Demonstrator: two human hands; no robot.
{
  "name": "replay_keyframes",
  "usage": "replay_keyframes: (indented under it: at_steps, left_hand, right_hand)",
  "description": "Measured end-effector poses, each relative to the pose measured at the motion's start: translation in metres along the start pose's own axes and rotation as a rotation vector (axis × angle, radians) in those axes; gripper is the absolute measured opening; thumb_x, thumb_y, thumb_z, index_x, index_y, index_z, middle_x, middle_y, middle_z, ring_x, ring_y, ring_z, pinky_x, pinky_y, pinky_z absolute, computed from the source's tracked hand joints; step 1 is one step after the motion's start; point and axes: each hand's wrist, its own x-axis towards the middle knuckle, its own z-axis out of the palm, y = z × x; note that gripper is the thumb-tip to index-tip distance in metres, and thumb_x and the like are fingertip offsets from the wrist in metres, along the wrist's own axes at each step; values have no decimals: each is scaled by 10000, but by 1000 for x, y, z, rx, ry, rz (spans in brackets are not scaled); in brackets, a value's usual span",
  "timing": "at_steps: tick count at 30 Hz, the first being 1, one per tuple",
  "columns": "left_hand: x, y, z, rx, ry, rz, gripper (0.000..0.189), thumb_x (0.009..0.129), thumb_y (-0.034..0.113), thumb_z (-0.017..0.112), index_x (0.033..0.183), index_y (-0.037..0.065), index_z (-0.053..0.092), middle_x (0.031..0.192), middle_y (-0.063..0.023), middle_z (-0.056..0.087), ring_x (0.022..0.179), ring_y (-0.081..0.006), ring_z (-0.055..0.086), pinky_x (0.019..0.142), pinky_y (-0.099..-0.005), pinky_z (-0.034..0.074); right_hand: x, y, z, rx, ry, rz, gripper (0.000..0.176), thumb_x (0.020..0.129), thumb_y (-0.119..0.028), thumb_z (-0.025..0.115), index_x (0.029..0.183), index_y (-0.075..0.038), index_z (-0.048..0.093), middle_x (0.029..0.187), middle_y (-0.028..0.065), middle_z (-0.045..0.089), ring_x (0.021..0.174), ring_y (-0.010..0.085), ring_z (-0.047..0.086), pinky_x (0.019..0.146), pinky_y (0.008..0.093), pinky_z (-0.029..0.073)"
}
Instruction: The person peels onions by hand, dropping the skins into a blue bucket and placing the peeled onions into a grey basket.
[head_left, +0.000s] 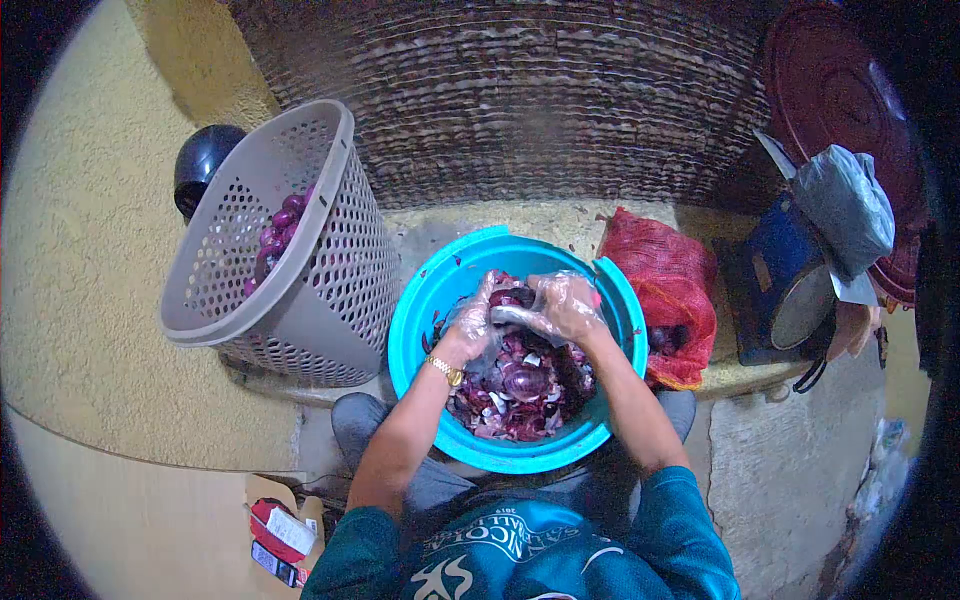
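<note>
Both of my hands are in clear plastic gloves, over a turquoise basin (405, 340) that holds red onions and loose skins (520, 390). My left hand (475, 325), with a gold watch at the wrist, has its fingers closed on a dark red onion (512, 298). From the other side my right hand (570, 305) is closed at the same onion; whether it also holds a small tool is hidden by the glove and fingers. A larger onion (527, 382) lies on the skins below my hands.
A grey perforated basket (350, 230) with red onions stands at the left, a black round object (205, 160) behind it. Right of the basin are a red mesh sack (660, 265) and a blue scale (780, 270) bearing a grey plastic bag (845, 210).
</note>
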Motion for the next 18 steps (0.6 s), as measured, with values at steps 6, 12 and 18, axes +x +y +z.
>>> replay_keyframes:
  at_steps: [6,12,18]
  left_hand:
    - [-1,0,2,5,-30,27,513,959,510,457,1322,149,495,1328,-61,525,1173,-236,528,974,-511,449]
    - [2,0,0,3,-15,23,529,961,506,450,1346,143,461,1327,-76,516,1201,-252,508,993,-519,445]
    - [3,-2,0,-31,11,14,486,945,539,474,1185,130,584,1186,-55,606,1088,-222,563,954,-496,452]
  right_hand:
    - [-1,7,10,46,24,-9,517,822,-568,606,750,-56,621,646,192,601,651,389,609,597,479,453]
    - [-1,12,18,37,-18,-18,467,873,-494,569,739,-49,609,641,195,594,641,392,602,594,486,445]
    - [1,11,15,20,-161,20,495,895,-529,513,861,-60,666,722,215,635,706,390,632,658,485,484]
